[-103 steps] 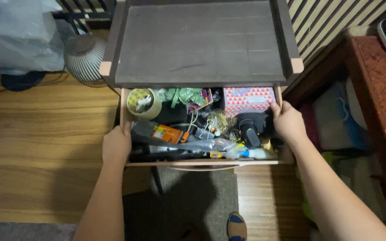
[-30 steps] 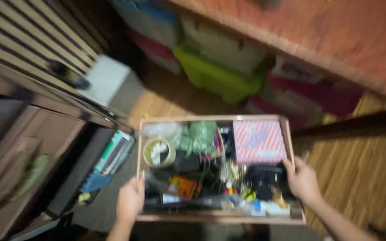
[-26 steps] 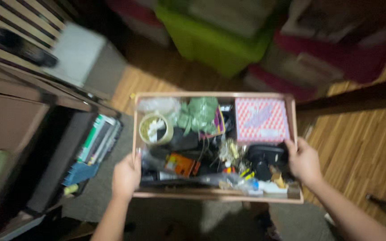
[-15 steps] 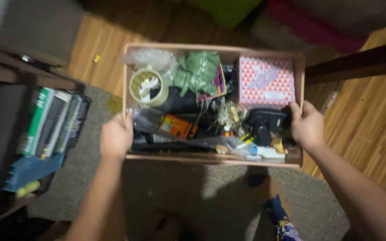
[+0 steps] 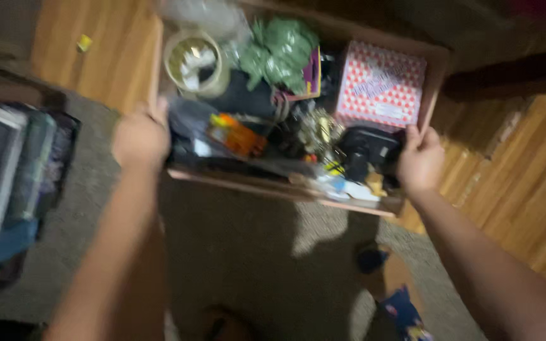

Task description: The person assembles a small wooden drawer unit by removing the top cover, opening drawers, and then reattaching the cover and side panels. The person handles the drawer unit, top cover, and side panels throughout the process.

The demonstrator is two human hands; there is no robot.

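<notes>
I see a shallow wooden drawer [image 5: 431, 82] held above the floor, and I place everything else from it. My left hand [image 5: 140, 137] is closed on the drawer's left side wall near the front corner, fingers curled over the rim. My right hand [image 5: 419, 161] is closed on the right side wall near the front, thumb over the rim and fingers wrapped under. The picture is blurred by motion, so small items are hard to make out. Inside the drawer, at the back left, lies a roll of tape [image 5: 195, 63]; just right of it sits a crumpled green bundle [image 5: 279, 53]. At the back right stands a red and white patterned box [image 5: 380, 85]. Near the front right, just beside my right hand, lies a black device [image 5: 369, 146]. Left of centre there is a small orange object [image 5: 238, 136]; I cannot tell what it is. Below the drawer is a grey carpet [image 5: 241, 252]. To the drawer's right and beyond its back left corner lies a wooden floor [image 5: 526, 183]. Well to the drawer's left, a row of books [image 5: 14, 164] stands on edge.
</notes>
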